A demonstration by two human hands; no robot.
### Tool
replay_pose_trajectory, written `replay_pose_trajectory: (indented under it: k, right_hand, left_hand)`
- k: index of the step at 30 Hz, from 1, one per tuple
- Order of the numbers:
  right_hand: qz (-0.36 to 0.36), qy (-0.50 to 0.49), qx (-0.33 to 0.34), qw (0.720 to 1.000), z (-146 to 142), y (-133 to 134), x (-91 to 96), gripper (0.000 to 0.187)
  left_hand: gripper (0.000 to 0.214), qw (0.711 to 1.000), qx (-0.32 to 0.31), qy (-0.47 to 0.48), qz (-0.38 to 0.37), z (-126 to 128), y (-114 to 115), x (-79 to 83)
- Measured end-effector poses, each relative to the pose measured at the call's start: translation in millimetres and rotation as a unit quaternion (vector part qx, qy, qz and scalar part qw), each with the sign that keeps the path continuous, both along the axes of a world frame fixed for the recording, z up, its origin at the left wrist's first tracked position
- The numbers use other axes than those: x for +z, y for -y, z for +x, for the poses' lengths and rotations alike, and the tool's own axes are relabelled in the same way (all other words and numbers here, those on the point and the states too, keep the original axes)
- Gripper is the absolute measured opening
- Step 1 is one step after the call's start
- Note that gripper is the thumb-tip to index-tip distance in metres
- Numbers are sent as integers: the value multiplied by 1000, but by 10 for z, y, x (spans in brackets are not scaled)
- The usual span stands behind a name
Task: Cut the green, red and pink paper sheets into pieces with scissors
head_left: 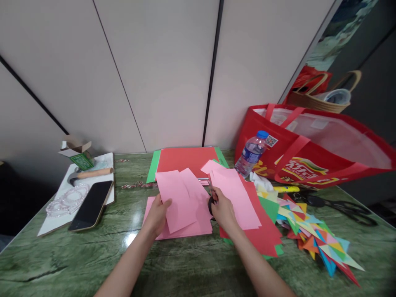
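Note:
My left hand (157,214) grips the lower left edge of a pink sheet of paper (177,198), fingers closed on it. My right hand (222,208) is closed round the black handles of a pair of scissors (208,190), whose blades point up into the pink paper. Another pink piece (236,198) lies just right of the scissors. More pink paper (185,229) lies flat beneath on the green marble table (185,268).
Red and green sheets (185,161) lie behind; a red stack (266,235) sits right. Coloured folded paper shapes (315,235), black scissors (337,205), a water bottle (251,153) and a red bag (315,148) stand right. Phone (92,205), hammer (89,174), beads and box lie left.

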State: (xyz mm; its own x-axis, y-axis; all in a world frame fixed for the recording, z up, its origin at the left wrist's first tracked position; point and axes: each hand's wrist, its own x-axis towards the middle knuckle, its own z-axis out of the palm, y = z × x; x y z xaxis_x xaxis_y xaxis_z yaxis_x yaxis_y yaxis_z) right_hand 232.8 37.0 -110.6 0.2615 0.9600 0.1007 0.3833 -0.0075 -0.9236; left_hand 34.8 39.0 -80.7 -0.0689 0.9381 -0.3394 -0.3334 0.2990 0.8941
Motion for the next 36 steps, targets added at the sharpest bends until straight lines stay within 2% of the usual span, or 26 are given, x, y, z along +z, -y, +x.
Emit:
replay_pose_trajectory:
  k: [9,14,19,23,28,33,36]
  right_hand:
    - [1,-75,39,996,-49,-25,-80,21]
    - [1,-133,55,990,-95,-3,-70,24]
    - [2,-201,53,978,-138,40,33,32]
    - [-6,-274,67,959,-192,97,155,31]
    - [15,-336,24,941,-200,124,215,34]
    - [31,-376,1,926,-191,123,262,33]
    - [36,-399,-16,916,-193,114,253,32]
  left_hand:
    - [33,998,-44,-10,39,58,64,27]
    - [40,995,-81,-27,55,81,95,75]
    - [34,992,-77,-60,77,67,106,129]
    - [35,989,-70,-84,103,62,144,227]
    - [34,984,-100,-92,118,104,211,324]
    - [30,983,-102,-99,120,111,230,329]
    - [36,982,-100,-96,128,102,215,325]
